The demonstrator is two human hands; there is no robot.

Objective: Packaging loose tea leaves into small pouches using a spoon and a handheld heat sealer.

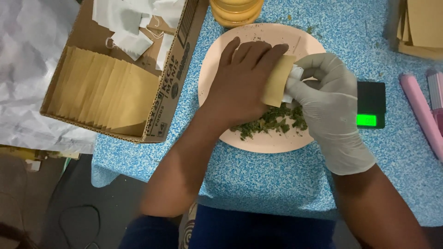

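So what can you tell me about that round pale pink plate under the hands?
The round pale pink plate looks like smooth plastic and lies flat on the blue speckled tabletop. A loose heap of chopped dried green leaves sits on it, with a few crumbs scattered about. The bare left hand and the white-gloved right hand hover over it, together holding a small tan paper envelope. A yellow jar stands at its far rim.

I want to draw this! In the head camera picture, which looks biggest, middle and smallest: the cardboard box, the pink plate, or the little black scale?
1. Cardboard box: largest, though the frame cuts off its top.
2. Pink plate: smaller, partly hidden by both hands.
3. Black scale: clearly smallest, partly behind the gloved right hand.
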